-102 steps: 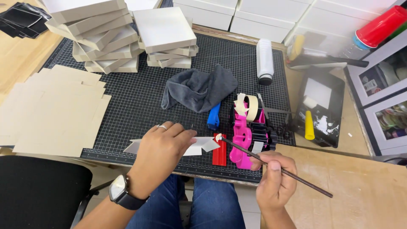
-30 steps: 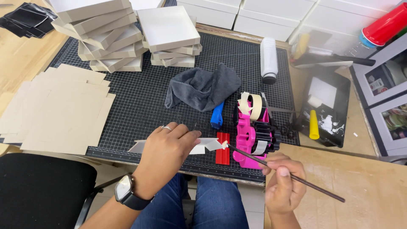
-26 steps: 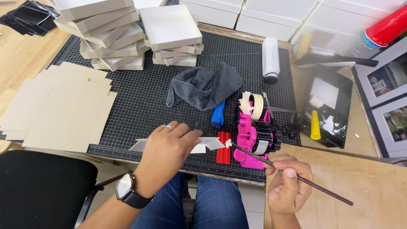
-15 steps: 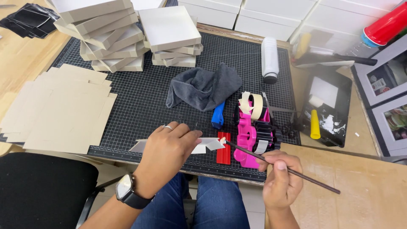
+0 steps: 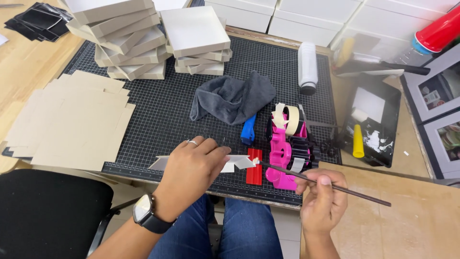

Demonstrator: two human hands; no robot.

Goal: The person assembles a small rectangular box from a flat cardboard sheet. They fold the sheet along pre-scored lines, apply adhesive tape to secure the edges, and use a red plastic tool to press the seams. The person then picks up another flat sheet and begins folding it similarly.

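Left hand (image 5: 194,168) lies flat, fingers pressing down a small white card piece (image 5: 239,162) at the near edge of the cutting mat (image 5: 158,115); not wrapped around it, just pinning it. Right hand (image 5: 322,199) is closed in a pencil pinch on a thin dark brush (image 5: 326,182), tip touching the card's right end, just left of the pink tape dispenser (image 5: 282,158).

To do it well, I'd judge: keep the card pinned flat, strokes short and along the edge, stick held low.

Around the dispenser: red flat block (image 5: 254,167) touching the card's far side, blue tool (image 5: 247,130) and grey cloth (image 5: 232,98) behind it, white bottle (image 5: 307,67) further back, black tray (image 5: 373,122) with a yellow nozzle (image 5: 357,141) to the right. Box stack (image 5: 143,36) at the mat's far left, flat cardboard sheets (image 5: 72,120) on its left.

Obstruction: dispenser and red block crowd the brush side, little swing room.
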